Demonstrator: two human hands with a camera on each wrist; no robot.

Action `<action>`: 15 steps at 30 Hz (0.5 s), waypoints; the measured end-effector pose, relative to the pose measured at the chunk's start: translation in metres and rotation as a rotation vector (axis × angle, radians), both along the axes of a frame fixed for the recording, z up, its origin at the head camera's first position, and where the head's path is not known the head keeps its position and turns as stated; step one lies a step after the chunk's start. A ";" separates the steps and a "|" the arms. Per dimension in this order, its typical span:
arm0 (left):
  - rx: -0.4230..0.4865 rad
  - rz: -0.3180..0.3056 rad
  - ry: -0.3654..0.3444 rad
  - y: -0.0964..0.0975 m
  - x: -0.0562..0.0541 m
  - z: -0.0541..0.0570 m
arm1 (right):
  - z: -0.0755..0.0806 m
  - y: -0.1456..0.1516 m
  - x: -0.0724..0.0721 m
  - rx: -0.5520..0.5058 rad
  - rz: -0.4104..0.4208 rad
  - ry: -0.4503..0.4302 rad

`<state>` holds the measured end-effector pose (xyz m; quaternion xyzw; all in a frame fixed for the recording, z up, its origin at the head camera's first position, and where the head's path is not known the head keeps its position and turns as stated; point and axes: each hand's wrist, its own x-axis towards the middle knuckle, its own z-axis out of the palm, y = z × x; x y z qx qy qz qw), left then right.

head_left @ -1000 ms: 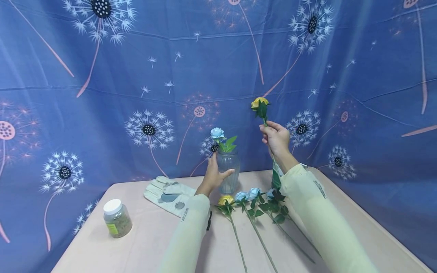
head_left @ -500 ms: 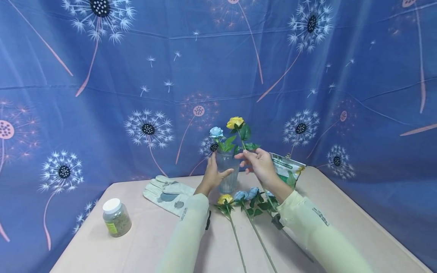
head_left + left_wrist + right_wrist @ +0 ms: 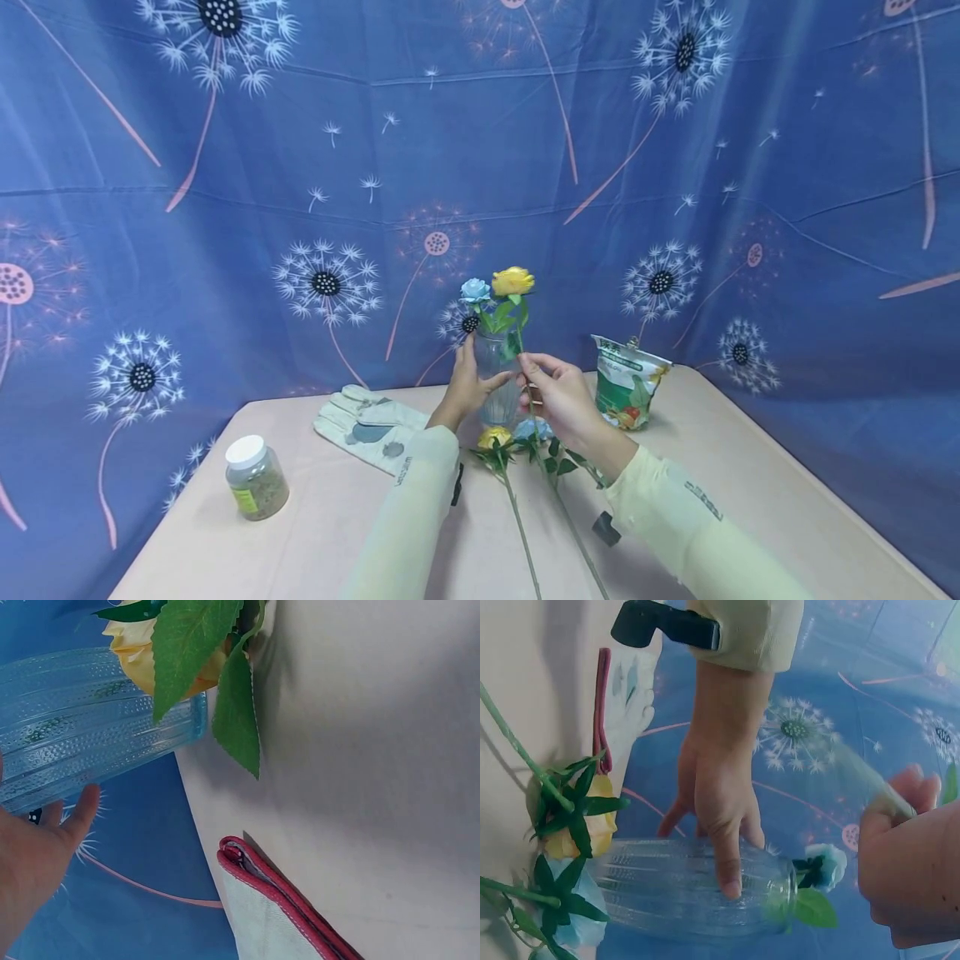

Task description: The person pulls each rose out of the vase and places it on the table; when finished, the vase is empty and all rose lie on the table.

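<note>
In the head view a clear ribbed glass vase (image 3: 492,358) stands at the table's back, holding one blue rose (image 3: 476,290) with green leaves. My left hand (image 3: 467,385) grips the vase from the left, its thumb across the front. To the right of the vase, my right hand (image 3: 561,398) pinches the stem of a yellow rose (image 3: 513,282) between thumb and fingers. That bloom is upright beside the blue one, the stem outside the vase and hanging below the hand. In the right wrist view the right hand (image 3: 911,862) is partly cut off.
A yellow rose (image 3: 495,438) and blue roses (image 3: 531,430) lie before the vase, stems toward me. Work gloves (image 3: 371,429) lie left of it. A white-lidded jar (image 3: 257,481) stands further left. A printed pouch (image 3: 628,383) stands at the right, near the patterned blue curtain (image 3: 420,150).
My right hand has come left and down with the yellow rose, from high on the right to beside the vase. The pouch behind it is uncovered. My left hand stays on the vase.
</note>
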<state>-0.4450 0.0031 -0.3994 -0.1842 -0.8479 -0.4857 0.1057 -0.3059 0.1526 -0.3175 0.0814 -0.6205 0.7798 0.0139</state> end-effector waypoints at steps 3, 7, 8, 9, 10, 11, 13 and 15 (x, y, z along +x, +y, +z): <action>-0.010 -0.005 0.003 -0.001 0.000 -0.001 | 0.000 -0.004 0.003 -0.012 -0.011 -0.021; -0.012 -0.005 0.013 -0.002 0.000 -0.001 | 0.002 -0.007 0.009 -0.039 0.037 -0.035; -0.012 -0.004 0.015 -0.002 0.000 -0.001 | 0.003 -0.007 0.011 -0.049 0.051 -0.040; -0.010 -0.004 0.021 -0.001 0.000 -0.001 | 0.003 -0.008 0.013 -0.064 0.063 -0.045; -0.011 -0.002 0.022 -0.001 0.000 0.000 | 0.002 -0.008 0.014 -0.073 0.077 -0.049; -0.011 -0.001 0.022 -0.001 0.000 0.000 | 0.002 -0.008 0.016 -0.087 0.083 -0.056; -0.010 0.006 0.024 0.000 -0.001 -0.001 | -0.001 -0.009 0.018 -0.110 0.097 -0.070; -0.014 0.014 0.024 0.000 -0.001 -0.001 | -0.006 -0.009 0.020 -0.126 0.119 -0.088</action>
